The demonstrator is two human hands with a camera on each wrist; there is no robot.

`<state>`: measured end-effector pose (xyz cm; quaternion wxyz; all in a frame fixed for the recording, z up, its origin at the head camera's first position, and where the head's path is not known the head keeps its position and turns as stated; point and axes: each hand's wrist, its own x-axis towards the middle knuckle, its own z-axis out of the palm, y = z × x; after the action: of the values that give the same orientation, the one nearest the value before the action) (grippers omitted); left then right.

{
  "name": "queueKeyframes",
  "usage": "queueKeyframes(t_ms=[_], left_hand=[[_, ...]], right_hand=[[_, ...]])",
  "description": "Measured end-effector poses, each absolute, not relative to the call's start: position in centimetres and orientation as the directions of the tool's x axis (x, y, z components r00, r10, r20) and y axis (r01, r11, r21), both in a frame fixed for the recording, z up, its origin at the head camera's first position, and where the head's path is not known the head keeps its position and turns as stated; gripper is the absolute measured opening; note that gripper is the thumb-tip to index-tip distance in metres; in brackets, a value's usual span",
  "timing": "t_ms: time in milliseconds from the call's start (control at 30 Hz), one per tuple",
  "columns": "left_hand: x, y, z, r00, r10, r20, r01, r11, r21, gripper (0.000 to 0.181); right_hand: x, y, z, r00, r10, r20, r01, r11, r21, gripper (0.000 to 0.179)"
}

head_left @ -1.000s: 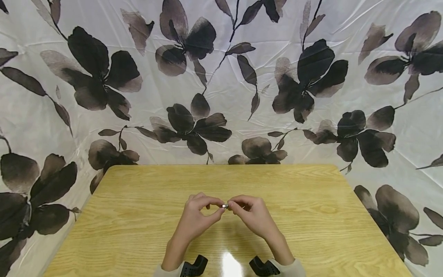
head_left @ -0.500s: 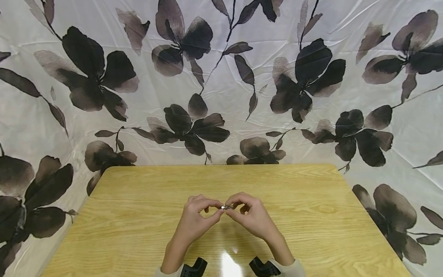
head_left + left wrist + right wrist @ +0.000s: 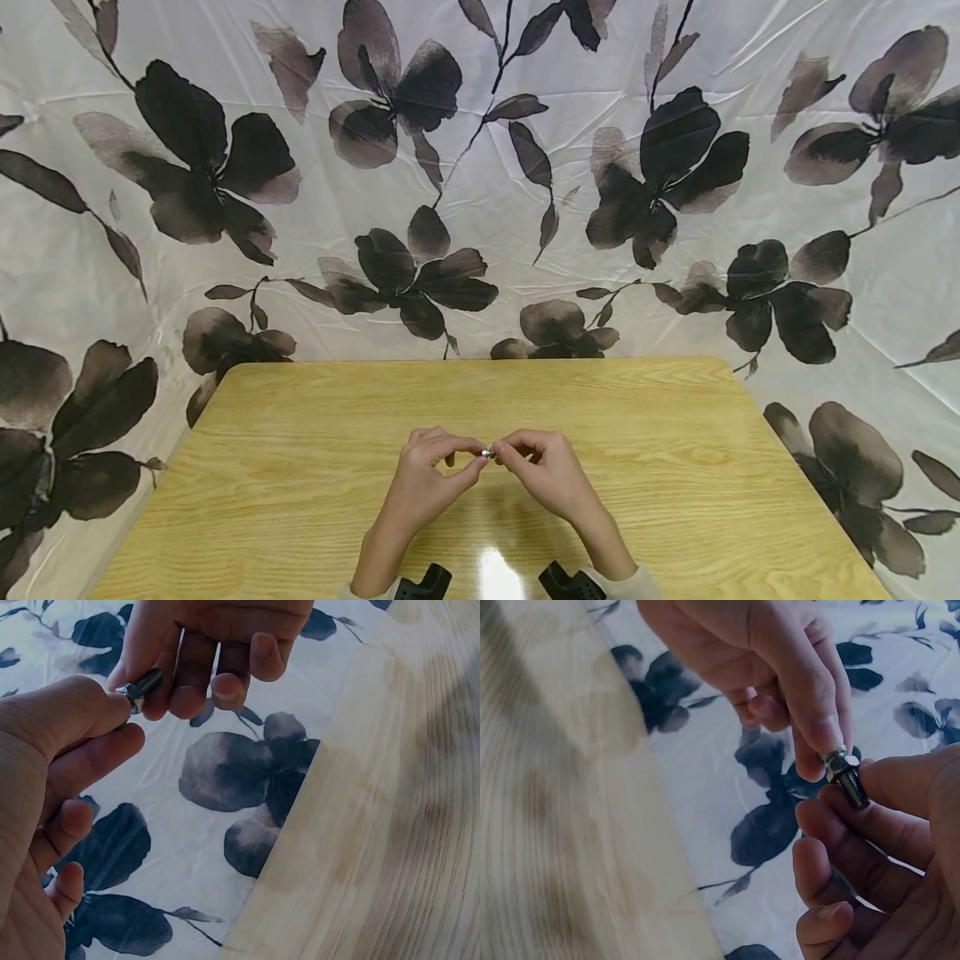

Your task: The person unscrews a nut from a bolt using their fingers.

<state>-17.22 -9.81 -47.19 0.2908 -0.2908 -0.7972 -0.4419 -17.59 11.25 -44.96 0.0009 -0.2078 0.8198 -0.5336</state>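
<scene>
Right wrist view: left hand (image 3: 784, 649) pinches bolt (image 3: 853, 789) by its silver end
Right hand (image 3: 553, 477): pinches threaded end
Twisting: likely; next calls for steady pinches

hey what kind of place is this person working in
Likely a makeshift filming corner: a wooden table, a creased flowered cloth behind it, and a black device at each wrist.

Floral-patterned cloth (image 3: 555, 217) behind a wood-grained table (image 3: 480, 400)
</scene>
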Motion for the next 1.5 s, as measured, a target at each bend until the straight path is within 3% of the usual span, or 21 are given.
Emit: queueKeyframes(t_ms=[333, 667, 900, 1500], left_hand=[[-17.25, -10.01, -47.04, -0.674, 0.192, 0.714, 0.706, 0.454, 0.544, 0.022], [-17.45, -10.05, -47.1, -0.667, 0.206, 0.716, 0.72, 0.425, 0.548, 0.022], [-17.37, -10.0, -47.19, -0.662, 0.225, 0.715, 0.735, 0.384, 0.559, 0.021], [-16.85, -10.36, -46.8, -0.747, 0.227, 0.625, 0.655, 0.418, 0.63, 0.016]], right_hand=[[-17.3, 11.02, -44.88, -0.902, -0.367, 0.226, -0.351, 0.321, -0.88, 0.01], [-17.24, 11.07, -44.44, -0.938, -0.278, 0.205, -0.296, 0.34, -0.893, 0.016], [-17.38, 11.33, -44.52, -0.919, -0.342, 0.197, -0.315, 0.335, -0.888, 0.02], [-17.18, 11.47, -44.4, -0.897, -0.393, 0.201, -0.343, 0.333, -0.878, 0.007]])
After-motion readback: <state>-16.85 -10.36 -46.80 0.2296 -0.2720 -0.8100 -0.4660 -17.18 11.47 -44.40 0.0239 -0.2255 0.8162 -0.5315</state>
